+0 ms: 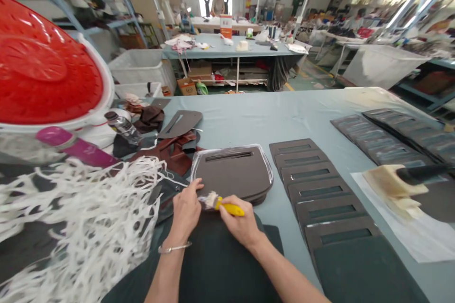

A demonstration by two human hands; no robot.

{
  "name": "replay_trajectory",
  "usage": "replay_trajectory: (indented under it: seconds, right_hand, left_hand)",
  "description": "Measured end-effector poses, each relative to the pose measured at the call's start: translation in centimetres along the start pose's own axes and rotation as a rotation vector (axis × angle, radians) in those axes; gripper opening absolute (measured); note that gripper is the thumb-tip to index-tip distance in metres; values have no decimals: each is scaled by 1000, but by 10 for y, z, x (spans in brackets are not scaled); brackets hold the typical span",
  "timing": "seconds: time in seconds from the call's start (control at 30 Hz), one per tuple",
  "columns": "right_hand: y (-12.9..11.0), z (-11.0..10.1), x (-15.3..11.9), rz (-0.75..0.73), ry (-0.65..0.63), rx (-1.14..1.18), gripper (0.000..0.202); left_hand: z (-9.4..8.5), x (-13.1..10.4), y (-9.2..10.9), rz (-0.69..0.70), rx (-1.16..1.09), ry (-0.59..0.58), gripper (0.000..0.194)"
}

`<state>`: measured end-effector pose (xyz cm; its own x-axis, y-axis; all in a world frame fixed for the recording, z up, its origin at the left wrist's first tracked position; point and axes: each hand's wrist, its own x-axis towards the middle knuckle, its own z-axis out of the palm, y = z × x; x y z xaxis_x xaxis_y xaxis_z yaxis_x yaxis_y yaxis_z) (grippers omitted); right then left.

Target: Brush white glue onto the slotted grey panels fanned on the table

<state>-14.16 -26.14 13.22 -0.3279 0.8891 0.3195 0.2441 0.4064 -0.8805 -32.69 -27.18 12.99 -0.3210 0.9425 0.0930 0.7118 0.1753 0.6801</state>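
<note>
The left hand [186, 206] shows its back, the right hand [240, 222] pinches, both forearms [289, 265] forward.

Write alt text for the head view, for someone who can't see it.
A person's right hand holds a yellow-handled brush at the near edge of a stack of dark slotted panels, the left hand at its near left corner. To the right, more slotted panels overlap on a blue table; tangled white strips lie heaped at left.

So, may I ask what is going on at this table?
The right hand holds a yellow-handled brush with pale bristles at the near edge of a stack of flat dark grey panels. The left hand is at the stack's near left corner. On the light blue table, dark slotted panels overlap in a row to the right.
</note>
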Motion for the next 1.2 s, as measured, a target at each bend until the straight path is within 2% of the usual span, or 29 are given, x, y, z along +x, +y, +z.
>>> replay_trajectory:
  seconds: [0.07,0.17,0.2,0.23,0.27,0.3,0.33,0.47,0.5,0.53,0.57,0.6,0.67,0.73,0.8,0.83,0.87,1.0,1.07,1.1,1.13,1.2]
  right_hand:
    - [19,-51,-11,93,92,-100,11]
    - [39,-128,-16,210,386,-342,15]
    - [42,-142,-12,236,489,-405,16]
    - [42,-147,-5,248,566,-435,17]
    - [40,-142,6,242,605,-428,17]
    - [36,-127,19,221,602,-383,18]
    - [30,-104,34,185,563,-311,18]
    - [5,18,90,21,327,-41,15]
    - [4,39,99,-3,297,-17,13]
    - [6,51,104,-15,272,-9,12]
    - [13,54,107,-9,264,-13,12]
    - [22,46,107,11,272,-28,13]
    - [44,8,104,77,355,-94,17]
    - [60,-39,102,141,523,-219,20]
    - [63,-65,104,148,668,-327,18]
    - [60,-65,106,127,690,-343,17]
    - [53,-55,110,92,667,-328,15]
    - [27,31,127,-88,366,-141,14]
    - [27,55,134,-87,283,-142,13]
    - [33,54,135,-62,273,-167,14]
    - [40,45,136,-27,286,-205,14]
    - [56,7,134,38,371,-311,16]
  left_hand:
    - [8,-6,-1,58,139,4,42]
    - [20,-15,11,63,342,21,40]
    - [24,-17,17,59,414,31,40]
    - [28,-19,25,57,476,47,39]
    - [31,-20,32,56,526,65,39]
    - [35,-21,38,54,565,83,39]
    - [38,-22,42,49,595,99,39]
    - [46,-22,47,22,657,122,37]
    - [47,-22,45,16,665,119,35]
    - [47,-22,44,9,669,119,34]
    - [47,-22,43,1,670,124,34]
    - [46,-22,42,-7,669,135,35]
    - [46,-22,43,-11,665,152,37]
    - [46,-21,46,-4,664,157,39]
    - [48,-21,49,8,677,153,38]
    - [49,-21,49,13,690,154,38]
    - [50,-21,49,17,706,158,39]
    - [53,-23,43,45,767,162,37]
    - [54,-24,39,52,775,162,36]
    - [54,-24,38,51,770,165,37]
    - [54,-24,37,48,760,173,37]
    - [53,-24,37,43,734,185,39]
